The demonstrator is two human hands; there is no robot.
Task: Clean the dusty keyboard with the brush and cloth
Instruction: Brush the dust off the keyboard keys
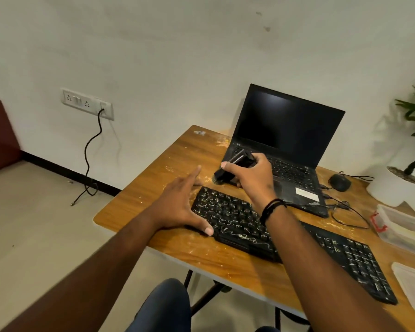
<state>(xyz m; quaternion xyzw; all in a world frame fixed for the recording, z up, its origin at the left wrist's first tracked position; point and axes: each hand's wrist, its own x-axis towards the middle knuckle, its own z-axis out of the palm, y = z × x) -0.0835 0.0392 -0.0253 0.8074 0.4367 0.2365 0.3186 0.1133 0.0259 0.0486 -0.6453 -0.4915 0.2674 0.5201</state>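
Two bare hands are working over a long black dust-streaked keyboard (285,238) that is lying slantwise on a worn wooden table (153,188), just in front of an open black laptop (285,144). The left hand (177,204) is lying flat with its fingers spread apart, its thumb touching the keyboard's left end. The right hand (252,176) is gripping a small black brush (228,168), fingers wrapped around the handle, and is holding the bristles just past the keyboard's far left corner.
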